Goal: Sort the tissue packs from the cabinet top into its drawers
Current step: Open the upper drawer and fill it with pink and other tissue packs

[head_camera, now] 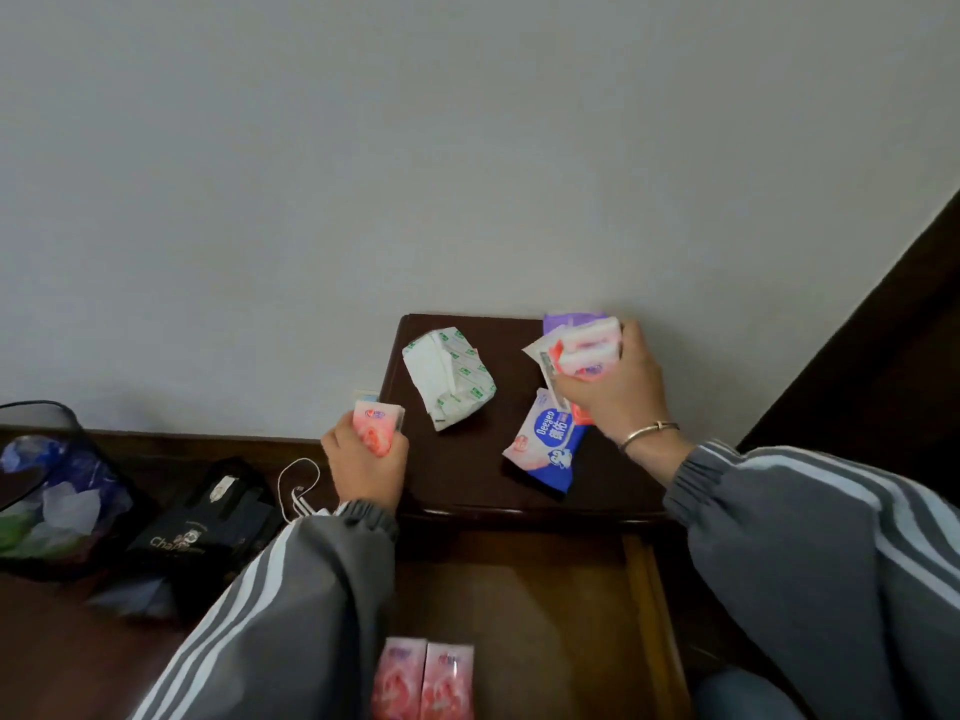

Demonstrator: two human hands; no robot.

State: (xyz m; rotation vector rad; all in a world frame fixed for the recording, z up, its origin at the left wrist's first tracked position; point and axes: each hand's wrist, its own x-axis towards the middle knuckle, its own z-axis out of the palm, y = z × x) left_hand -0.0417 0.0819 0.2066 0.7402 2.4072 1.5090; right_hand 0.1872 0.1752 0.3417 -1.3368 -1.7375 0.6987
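Cabinet top (467, 475): green-printed pack (449, 376) and blue Deeyeo pack (550, 444) lie loose. Open drawer (644, 589), below and toward you: two pink packs (423, 678) side by side, long axes toward you. Your right hand (618, 392), back right: fingers curled round a pink-and-white bundle (587, 350). Your left hand (363, 459), nearer the drawer: fingers wrapped round one pink pack (376, 423).

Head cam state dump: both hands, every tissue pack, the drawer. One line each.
left hand: grips one pink pack at the left edge of the cabinet top.
right hand: grips several pink-and-white packs over the top.
green-and-white pack: lying on the top, crumpled open.
blue pack: lying on the top, not held.
purple pack: by the wall, mostly hidden.
drawer: open, two pink packs side by side inside.
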